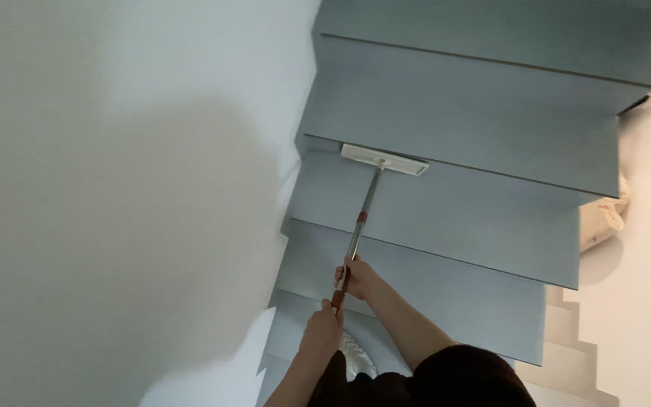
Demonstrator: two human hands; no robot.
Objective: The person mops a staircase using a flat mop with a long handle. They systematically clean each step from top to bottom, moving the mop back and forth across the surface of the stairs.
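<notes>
1. Two bare hands are seen on one mop handle (357, 237), low in the view at about 6 o'clock.
2. The right hand (357, 279) is closed around the handle, fingers wrapped about the shaft just below its reddish-brown collar; the grip is fully closed on the handle.
3. The left hand (322, 330) is placed lower, at 7 o'clock from the right hand, and is closed over the reddish-brown end of the handle; only its back is shown, so the fingers cannot be made out singly.
4. The two hands are set near each other, not touching, with a short length of handle between them.
5. The handle is run up and away from the hands towards 12 o'clock, slightly tilted to 1 o'clock, and is joined to a flat white mop head (384, 159).
6. The mop head is laid flat on a grey stair tread (476, 218), at the back of the tread against the riser above, close to its left end.
7. Further grey steps (491, 113) are seen beyond, towards 12 o'clock, and nearer ones below the hands.
8. A white wall (114, 188) is seen at 9 o'clock, with a broad shadow cast on it.
9. Dark sleeves (446, 377) are seen at 5 o'clock, and a pale shoe (356, 354) is partly shown between the forearms.
</notes>
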